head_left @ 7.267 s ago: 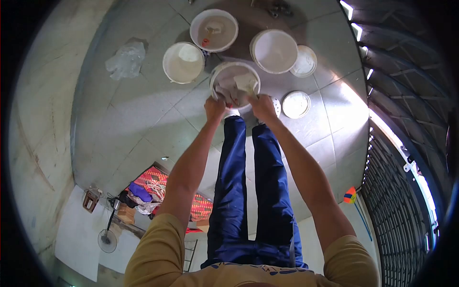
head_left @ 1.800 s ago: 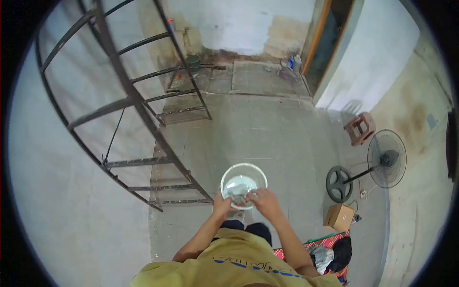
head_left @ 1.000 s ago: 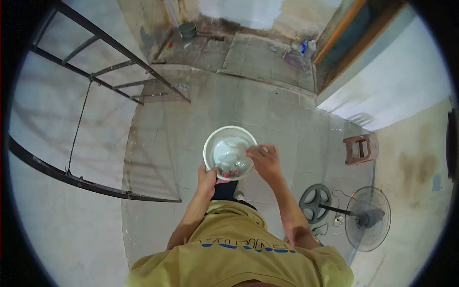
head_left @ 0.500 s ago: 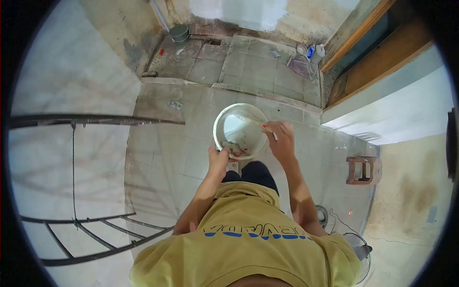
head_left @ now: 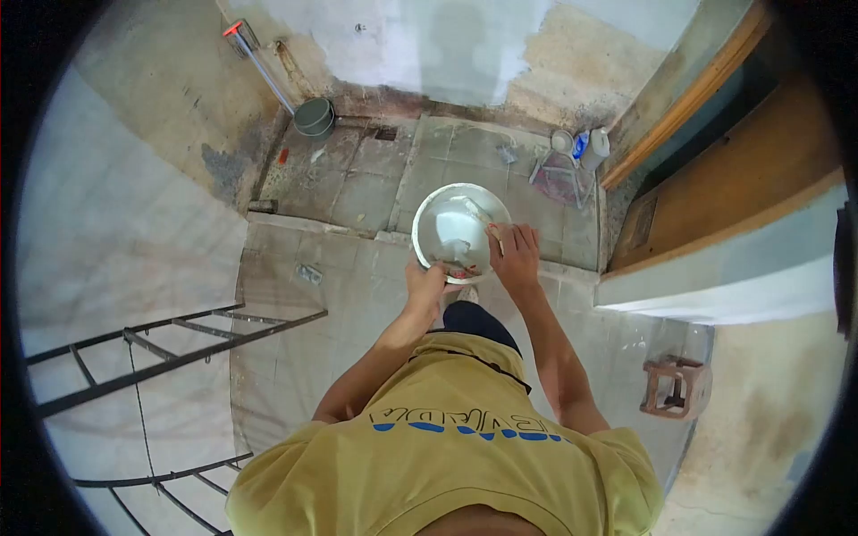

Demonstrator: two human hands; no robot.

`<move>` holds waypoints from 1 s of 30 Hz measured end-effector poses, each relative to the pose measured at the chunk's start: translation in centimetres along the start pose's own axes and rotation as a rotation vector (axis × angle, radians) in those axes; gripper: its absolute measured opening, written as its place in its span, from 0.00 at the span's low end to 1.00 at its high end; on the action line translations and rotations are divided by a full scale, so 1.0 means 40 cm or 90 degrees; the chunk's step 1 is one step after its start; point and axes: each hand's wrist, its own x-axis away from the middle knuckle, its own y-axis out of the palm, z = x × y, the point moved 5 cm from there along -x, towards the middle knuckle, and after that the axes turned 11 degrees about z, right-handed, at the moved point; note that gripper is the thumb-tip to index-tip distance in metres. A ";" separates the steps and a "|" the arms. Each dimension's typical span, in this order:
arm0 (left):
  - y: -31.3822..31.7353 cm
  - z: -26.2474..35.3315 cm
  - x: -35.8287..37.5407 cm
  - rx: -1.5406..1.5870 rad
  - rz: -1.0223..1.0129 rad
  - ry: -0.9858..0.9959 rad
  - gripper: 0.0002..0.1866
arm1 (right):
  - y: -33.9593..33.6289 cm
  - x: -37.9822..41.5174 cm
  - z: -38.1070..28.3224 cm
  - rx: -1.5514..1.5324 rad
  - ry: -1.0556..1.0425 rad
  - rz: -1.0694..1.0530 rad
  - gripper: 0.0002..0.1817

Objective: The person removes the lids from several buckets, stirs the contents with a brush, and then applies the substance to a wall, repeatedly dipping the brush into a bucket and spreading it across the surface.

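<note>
A round white bucket (head_left: 420,234) is held up in front of my body, with some whitish material and small red bits near its lower inside edge. My left hand (head_left: 426,284) grips the bucket's near-left rim, thumb over the edge. At the right rim my right hand (head_left: 514,253) is closed round the handle of a brush-like tool (head_left: 478,211), whose pale end reaches into the bucket. The tool's exact shape is hard to make out.
A black metal ladder (head_left: 170,362) stands at the left. Ahead are a dark green bucket (head_left: 315,117), a long-handled tool (head_left: 259,67), and containers beside a dustpan (head_left: 561,177). A brown stool (head_left: 676,387) is at the right, below a wooden door (head_left: 724,170).
The view has shifted forward, showing more of the far wall. The bucket and both hands appear slightly higher in view, and the tool's pale end points more steeply up and left.
</note>
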 end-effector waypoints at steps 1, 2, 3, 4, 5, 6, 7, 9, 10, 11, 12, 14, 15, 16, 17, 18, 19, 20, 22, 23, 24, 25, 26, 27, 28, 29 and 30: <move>0.060 0.029 -0.030 -0.003 0.009 0.009 0.24 | 0.023 -0.036 0.058 0.003 -0.004 0.009 0.10; 0.110 0.029 -0.087 0.001 0.004 -0.007 0.30 | 0.049 -0.077 0.115 0.007 -0.009 0.021 0.10; 0.160 0.053 -0.119 -0.002 0.006 -0.007 0.30 | 0.072 -0.117 0.165 0.006 -0.006 0.021 0.10; 0.212 0.078 -0.148 0.002 -0.006 0.017 0.30 | 0.091 -0.154 0.217 0.013 0.004 0.025 0.10; 0.264 0.097 -0.174 0.008 -0.019 0.041 0.30 | 0.105 -0.185 0.268 0.023 0.011 0.029 0.10; 0.311 0.124 -0.183 0.020 -0.002 0.045 0.31 | 0.106 -0.221 0.308 0.027 0.010 0.028 0.10; 0.353 0.126 -0.214 0.021 -0.009 0.044 0.31 | 0.108 -0.266 0.350 0.012 0.023 0.034 0.10; 0.424 0.120 -0.283 0.011 -0.018 0.058 0.31 | 0.131 -0.314 0.443 0.007 0.040 0.047 0.10; 0.467 0.112 -0.320 0.016 -0.039 0.054 0.30 | 0.146 -0.318 0.485 0.001 0.049 0.030 0.10; 0.504 0.093 -0.364 0.011 -0.049 0.053 0.30 | 0.162 -0.319 0.527 -0.006 0.060 0.013 0.10; 0.548 0.078 -0.407 0.001 -0.064 0.044 0.30 | 0.178 -0.322 0.574 0.003 0.063 0.017 0.10; 0.627 0.037 -0.483 -0.009 -0.083 0.028 0.29 | 0.213 -0.316 0.663 -0.017 0.093 -0.020 0.10; 0.668 0.019 -0.515 -0.029 -0.054 -0.031 0.30 | 0.230 -0.318 0.710 -0.011 0.094 -0.024 0.10; 0.714 0.004 -0.552 -0.048 -0.025 -0.088 0.30 | 0.254 -0.325 0.762 -0.015 0.099 -0.033 0.10; 0.764 -0.009 -0.595 -0.046 -0.028 -0.093 0.30 | 0.278 -0.330 0.818 -0.020 0.105 -0.044 0.10; 0.812 -0.031 -0.640 -0.055 -0.033 -0.112 0.30 | 0.301 -0.327 0.878 -0.016 0.104 -0.048 0.10; 0.858 -0.054 -0.676 -0.067 -0.036 -0.134 0.31 | 0.326 -0.318 0.940 -0.026 0.115 -0.086 0.10; 0.916 -0.057 -0.725 -0.059 -0.038 -0.128 0.31 | 0.365 -0.332 1.005 -0.037 0.114 -0.112 0.09; 1.004 -0.076 -0.779 -0.076 0.001 -0.183 0.30 | 0.399 -0.363 1.105 -0.043 0.177 -0.102 0.09; 1.060 -0.068 -0.815 -0.066 0.000 -0.178 0.30 | 0.415 -0.386 1.165 -0.051 0.231 -0.085 0.08; 1.112 -0.060 -0.845 -0.073 -0.011 -0.196 0.30 | 0.421 -0.408 1.214 -0.046 0.272 -0.044 0.06; 1.159 -0.053 -0.866 -0.084 -0.022 -0.214 0.30 | 0.429 -0.421 1.257 -0.049 0.266 -0.043 0.06; 1.210 -0.039 -0.891 -0.083 -0.025 -0.205 0.30 | 0.438 -0.423 1.321 -0.042 0.382 -0.008 0.07; 1.257 -0.026 -0.904 -0.079 -0.031 -0.226 0.31 | 0.445 -0.424 1.375 -0.038 0.500 0.028 0.08; 1.300 -0.020 -0.915 -0.076 -0.033 -0.249 0.31 | 0.446 -0.453 1.408 -0.043 0.499 0.036 0.08; 1.337 -0.015 -0.939 -0.081 -0.035 -0.236 0.31 | 0.443 -0.471 1.452 -0.038 0.603 0.050 0.09; 1.374 -0.017 -0.970 -0.119 -0.039 -0.197 0.31 | 0.446 -0.480 1.497 -0.033 0.708 0.064 0.11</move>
